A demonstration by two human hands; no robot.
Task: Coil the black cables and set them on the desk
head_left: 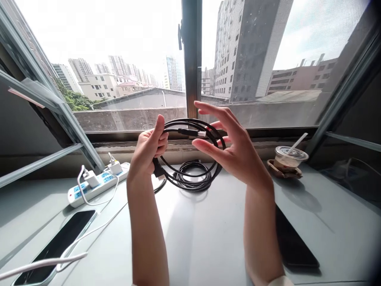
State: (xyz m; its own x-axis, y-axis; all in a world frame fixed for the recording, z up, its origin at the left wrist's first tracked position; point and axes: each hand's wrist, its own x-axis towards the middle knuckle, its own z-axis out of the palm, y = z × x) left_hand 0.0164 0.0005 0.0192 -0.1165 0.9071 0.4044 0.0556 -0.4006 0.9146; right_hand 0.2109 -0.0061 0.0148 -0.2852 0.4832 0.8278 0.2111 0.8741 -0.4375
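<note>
A black cable (193, 183) wound in large loops is up in the air between my hands. My left hand (150, 149) is closed around the left side of the loops, thumb pointing up, with a dark plug and metal tip hanging just below it. Across the top of the coil lies another black connector with a silvery end (190, 132). My right hand (228, 143) is at the right side of the loops, thumb and fingers spread apart, not gripping them. Behind and below, a second coiled black cable (186, 187) rests on the table.
On the left are a white power strip (99, 186) with plugs, a phone (59, 242) and a white cord (98, 228). To the right are a lidded cup (287, 159) with a straw and a dark flat device (294, 242). A window (192, 59) stands behind the table.
</note>
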